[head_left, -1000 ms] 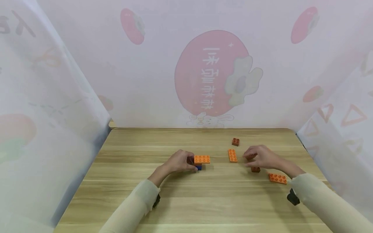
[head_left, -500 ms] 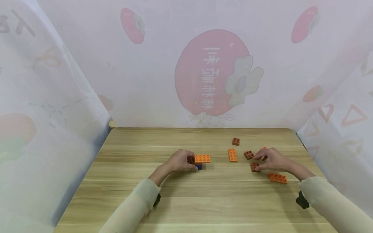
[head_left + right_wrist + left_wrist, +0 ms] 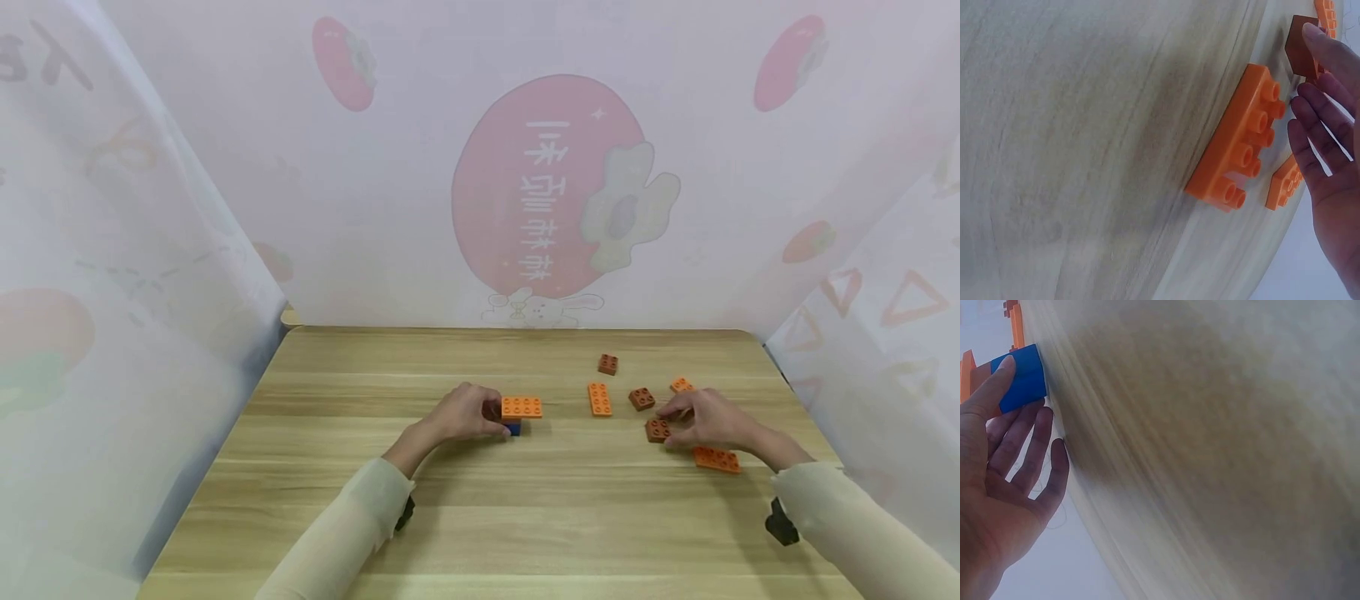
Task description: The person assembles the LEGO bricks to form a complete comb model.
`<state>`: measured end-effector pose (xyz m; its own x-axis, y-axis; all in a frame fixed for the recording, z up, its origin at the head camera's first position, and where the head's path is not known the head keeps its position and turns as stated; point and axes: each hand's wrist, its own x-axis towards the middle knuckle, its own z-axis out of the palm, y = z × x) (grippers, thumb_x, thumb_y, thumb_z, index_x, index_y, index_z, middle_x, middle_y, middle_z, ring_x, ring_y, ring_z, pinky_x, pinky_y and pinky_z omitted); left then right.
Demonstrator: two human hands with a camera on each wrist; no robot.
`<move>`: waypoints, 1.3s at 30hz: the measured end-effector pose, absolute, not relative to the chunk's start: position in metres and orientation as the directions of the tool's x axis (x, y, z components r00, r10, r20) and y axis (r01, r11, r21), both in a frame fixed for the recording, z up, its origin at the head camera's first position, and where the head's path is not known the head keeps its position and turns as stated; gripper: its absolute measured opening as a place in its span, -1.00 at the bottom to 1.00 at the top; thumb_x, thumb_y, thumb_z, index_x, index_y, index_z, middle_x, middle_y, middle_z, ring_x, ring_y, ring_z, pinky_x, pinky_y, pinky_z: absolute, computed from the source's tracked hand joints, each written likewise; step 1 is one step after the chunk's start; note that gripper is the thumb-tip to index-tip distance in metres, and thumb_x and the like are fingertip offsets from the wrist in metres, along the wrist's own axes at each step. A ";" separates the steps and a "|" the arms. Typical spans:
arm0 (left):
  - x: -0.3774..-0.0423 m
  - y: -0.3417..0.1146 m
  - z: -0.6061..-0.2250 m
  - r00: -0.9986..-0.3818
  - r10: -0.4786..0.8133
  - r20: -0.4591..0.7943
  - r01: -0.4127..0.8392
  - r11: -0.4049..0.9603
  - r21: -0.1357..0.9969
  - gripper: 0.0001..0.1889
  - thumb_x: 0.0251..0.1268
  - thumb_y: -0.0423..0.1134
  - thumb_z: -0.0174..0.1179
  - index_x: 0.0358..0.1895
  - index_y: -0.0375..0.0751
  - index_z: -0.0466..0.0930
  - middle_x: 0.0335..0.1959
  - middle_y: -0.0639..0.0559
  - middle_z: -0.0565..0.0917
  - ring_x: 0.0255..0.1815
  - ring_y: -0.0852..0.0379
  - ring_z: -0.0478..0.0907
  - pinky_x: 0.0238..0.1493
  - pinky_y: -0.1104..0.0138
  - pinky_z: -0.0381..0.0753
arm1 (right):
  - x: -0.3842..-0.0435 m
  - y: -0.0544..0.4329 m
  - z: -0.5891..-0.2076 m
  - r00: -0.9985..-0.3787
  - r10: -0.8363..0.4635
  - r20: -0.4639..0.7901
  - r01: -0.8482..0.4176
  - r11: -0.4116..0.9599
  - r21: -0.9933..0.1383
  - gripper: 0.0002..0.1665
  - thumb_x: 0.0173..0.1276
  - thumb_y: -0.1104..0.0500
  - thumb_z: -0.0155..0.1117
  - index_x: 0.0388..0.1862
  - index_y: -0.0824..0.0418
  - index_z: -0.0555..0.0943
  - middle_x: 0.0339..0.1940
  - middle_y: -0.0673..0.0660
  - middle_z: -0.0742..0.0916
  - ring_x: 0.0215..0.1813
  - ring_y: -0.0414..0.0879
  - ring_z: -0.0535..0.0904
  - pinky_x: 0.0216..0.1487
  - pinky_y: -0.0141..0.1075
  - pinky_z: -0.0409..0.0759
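My left hand (image 3: 467,412) pinches a small stack of building bricks. A blue brick (image 3: 1025,380) is at its bottom, a brown brick (image 3: 982,374) above it, and an orange eight-stud brick (image 3: 521,407) on top. The thumb lies along the blue brick's side in the left wrist view, and the other fingers extend beyond it. My right hand (image 3: 712,421) pinches a brown four-stud brick (image 3: 657,431) on the table, thumb at its near side. In the right wrist view the thumb lies against that brown brick (image 3: 1300,50), while the lower fingers spread loosely.
A second brown brick (image 3: 642,398) lies just behind, a third (image 3: 608,364) farther back. Orange bricks lie left of the right hand (image 3: 600,400), behind it an orange brick (image 3: 682,385), and near its wrist another orange brick (image 3: 717,460). A printed curtain (image 3: 375,208) encloses the wooden table (image 3: 480,533).
My right hand has left the rear brown brick, moved right, then come down to the nearer brown brick. An orange brick behind it has come into view. The left hand holds its place.
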<state>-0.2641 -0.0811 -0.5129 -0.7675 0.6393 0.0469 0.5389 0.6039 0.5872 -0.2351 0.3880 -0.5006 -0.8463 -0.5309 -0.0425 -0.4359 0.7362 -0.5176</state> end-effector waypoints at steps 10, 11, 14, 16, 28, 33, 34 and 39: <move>-0.264 -0.082 -0.514 -0.763 0.644 0.050 0.540 0.593 0.597 -0.67 0.18 -0.13 0.62 -0.06 -0.17 0.79 -0.22 0.09 0.83 -0.27 0.29 0.71 -0.16 0.38 0.71 | -0.236 0.385 -0.505 -0.837 -0.546 -0.015 -0.465 0.726 -0.507 -0.46 0.20 -0.06 0.69 0.08 0.18 0.80 0.00 0.06 0.82 -0.07 -0.11 0.72 -0.09 -0.20 0.74; -0.264 -0.082 -0.514 -0.763 0.644 0.050 0.540 0.593 0.597 -0.67 0.19 -0.13 0.62 -0.06 -0.17 0.78 -0.22 0.08 0.83 -0.27 0.29 0.71 -0.16 0.39 0.71 | -0.236 0.385 -0.505 -0.837 -0.547 -0.013 -0.467 0.726 -0.505 -0.47 0.20 -0.04 0.70 0.07 0.18 0.81 -0.01 0.05 0.82 -0.08 -0.11 0.72 -0.10 -0.20 0.74; -0.264 -0.082 -0.513 -0.765 0.643 0.047 0.538 0.597 0.595 -0.67 0.19 -0.13 0.61 -0.06 -0.17 0.78 -0.21 0.08 0.83 -0.27 0.29 0.71 -0.16 0.39 0.71 | -0.236 0.384 -0.505 -0.834 -0.551 -0.011 -0.473 0.727 -0.498 -0.53 0.20 0.01 0.70 0.04 0.16 0.81 -0.03 0.03 0.82 -0.11 -0.13 0.72 -0.12 -0.22 0.74; -0.264 -0.081 -0.513 -0.764 0.644 0.042 0.537 0.598 0.595 -0.68 0.19 -0.12 0.61 -0.06 -0.16 0.78 -0.21 0.08 0.83 -0.27 0.29 0.71 -0.16 0.38 0.71 | -0.236 0.384 -0.505 -0.835 -0.551 -0.013 -0.473 0.729 -0.495 -0.57 0.20 0.04 0.70 0.02 0.15 0.82 -0.05 0.02 0.82 -0.12 -0.15 0.72 -0.13 -0.25 0.74; -0.263 -0.081 -0.512 -0.764 0.644 0.030 0.526 0.596 0.607 -0.69 0.20 -0.12 0.61 -0.07 -0.15 0.78 -0.20 0.09 0.83 -0.26 0.28 0.70 -0.14 0.36 0.71 | -0.235 0.383 -0.503 -0.838 -0.546 -0.010 -0.472 0.735 -0.487 -0.59 0.22 0.06 0.69 0.02 0.15 0.82 -0.08 -0.03 0.80 -0.11 -0.15 0.71 -0.12 -0.22 0.75; -0.263 -0.081 -0.513 -0.767 0.641 0.030 0.523 0.599 0.606 -0.70 0.20 -0.13 0.61 -0.08 -0.14 0.78 -0.21 0.09 0.83 -0.27 0.29 0.69 -0.14 0.35 0.71 | -0.234 0.380 -0.501 -0.843 -0.539 0.005 -0.476 0.740 -0.475 -0.59 0.23 0.05 0.68 0.04 0.12 0.82 -0.07 -0.04 0.81 -0.07 -0.11 0.72 -0.09 -0.16 0.75; -0.264 -0.081 -0.513 -0.767 0.641 0.031 0.525 0.599 0.604 -0.70 0.20 -0.13 0.61 -0.09 -0.14 0.78 -0.22 0.09 0.83 -0.28 0.30 0.68 -0.14 0.35 0.71 | -0.234 0.379 -0.500 -0.842 -0.539 0.007 -0.477 0.739 -0.476 -0.59 0.23 0.04 0.68 0.04 0.12 0.82 -0.07 -0.04 0.81 -0.06 -0.10 0.72 -0.09 -0.16 0.75; -0.265 -0.083 -0.514 -0.766 0.642 0.035 0.530 0.599 0.600 -0.71 0.20 -0.11 0.61 -0.10 -0.13 0.77 -0.24 0.11 0.82 -0.29 0.31 0.66 -0.15 0.35 0.70 | -0.234 0.374 -0.495 -0.832 -0.553 0.044 -0.502 0.718 -0.483 -0.62 0.25 0.08 0.66 0.02 0.15 0.82 -0.07 0.00 0.82 -0.06 -0.04 0.74 -0.11 -0.18 0.76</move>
<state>-0.2647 -0.0826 -0.5139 -0.7656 0.6424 0.0350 0.5300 0.5988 0.6005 -0.2343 0.3740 -0.4949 -0.8323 -0.5526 0.0435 -0.5017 0.7176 -0.4831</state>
